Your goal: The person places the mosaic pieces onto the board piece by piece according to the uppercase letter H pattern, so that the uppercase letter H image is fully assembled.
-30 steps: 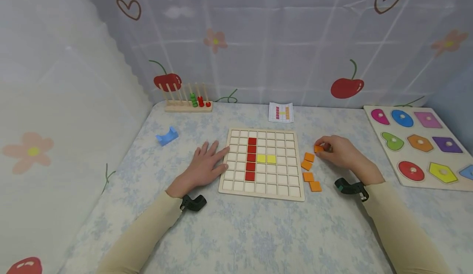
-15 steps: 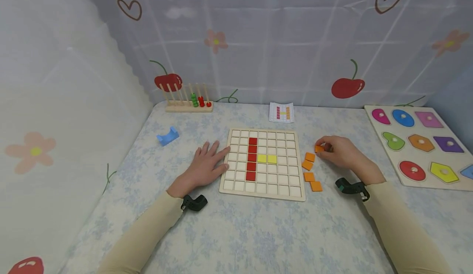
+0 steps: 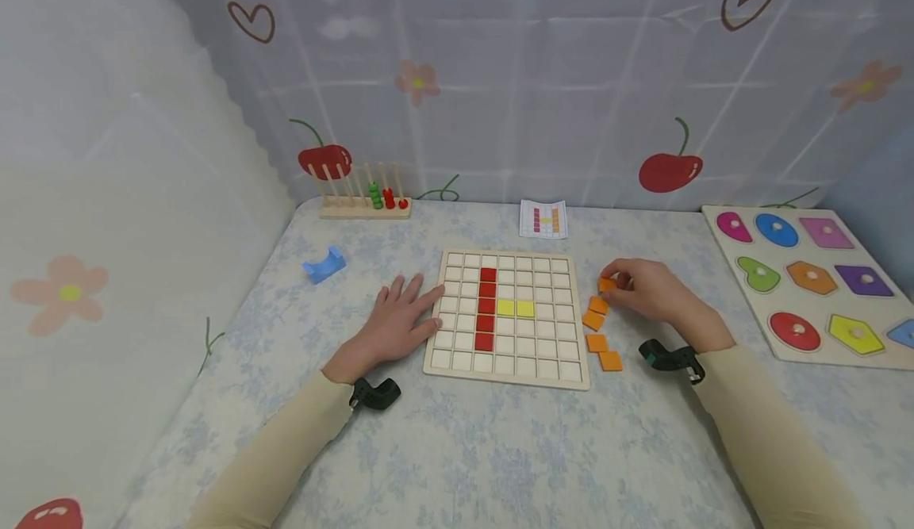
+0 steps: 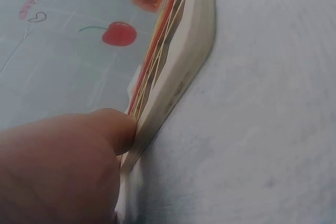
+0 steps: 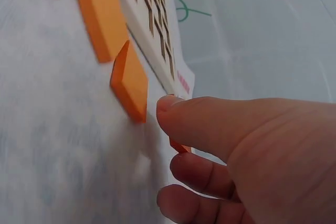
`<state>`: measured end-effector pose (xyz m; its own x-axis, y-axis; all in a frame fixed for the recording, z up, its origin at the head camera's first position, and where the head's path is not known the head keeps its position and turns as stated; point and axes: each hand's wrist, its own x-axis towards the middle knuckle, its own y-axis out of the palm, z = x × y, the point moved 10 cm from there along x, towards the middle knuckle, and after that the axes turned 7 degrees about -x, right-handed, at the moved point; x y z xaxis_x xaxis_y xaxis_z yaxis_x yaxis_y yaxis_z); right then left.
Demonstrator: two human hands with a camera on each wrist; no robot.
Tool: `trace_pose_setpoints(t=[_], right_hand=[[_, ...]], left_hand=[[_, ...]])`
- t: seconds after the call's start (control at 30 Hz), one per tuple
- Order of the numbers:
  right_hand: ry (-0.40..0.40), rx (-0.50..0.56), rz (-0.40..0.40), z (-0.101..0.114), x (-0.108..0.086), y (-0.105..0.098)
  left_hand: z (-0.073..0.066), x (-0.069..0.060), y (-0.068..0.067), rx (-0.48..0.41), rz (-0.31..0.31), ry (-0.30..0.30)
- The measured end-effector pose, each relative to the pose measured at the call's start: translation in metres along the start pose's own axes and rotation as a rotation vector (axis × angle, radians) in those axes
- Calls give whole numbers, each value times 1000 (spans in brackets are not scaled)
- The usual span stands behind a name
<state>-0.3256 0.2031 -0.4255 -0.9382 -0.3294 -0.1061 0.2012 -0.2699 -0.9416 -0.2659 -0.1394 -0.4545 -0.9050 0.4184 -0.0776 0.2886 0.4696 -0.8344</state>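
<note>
A wooden grid board (image 3: 507,370) lies in the middle of the table, with a column of red tiles (image 3: 486,306) and two yellow tiles (image 3: 515,308) in its cells. My left hand (image 3: 389,324) rests flat with spread fingers, its thumb and index finger touching the board's left edge; the left wrist view shows the thumb against that edge. Off the board's right side, my right hand (image 3: 646,287) pinches an orange tile (image 3: 607,285) between thumb and fingers. In the right wrist view the thumb mostly hides this tile. Several loose orange tiles (image 3: 596,343) lie between that hand and the board.
A small pattern card (image 3: 543,220) lies behind the board. At the back left stands a peg rack (image 3: 366,208) with green and red beads, and a blue curved piece (image 3: 324,266) lies before it. A shape puzzle board (image 3: 810,283) occupies the right side.
My right hand has shifted slightly left with the pinched orange tile, closer to the board and the loose tiles. The left hand stays in place at the board's edge.
</note>
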Motion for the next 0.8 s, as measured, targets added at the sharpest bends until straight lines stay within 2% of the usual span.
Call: trace_pose_setpoints(t=[0.4, 0.8], right_hand=[[-79, 51, 51, 50, 31, 11], [-86, 52, 47, 71, 47, 17]], left_hand=[[1, -1, 2, -24, -1, -7], [1, 1, 1, -1, 6, -12]])
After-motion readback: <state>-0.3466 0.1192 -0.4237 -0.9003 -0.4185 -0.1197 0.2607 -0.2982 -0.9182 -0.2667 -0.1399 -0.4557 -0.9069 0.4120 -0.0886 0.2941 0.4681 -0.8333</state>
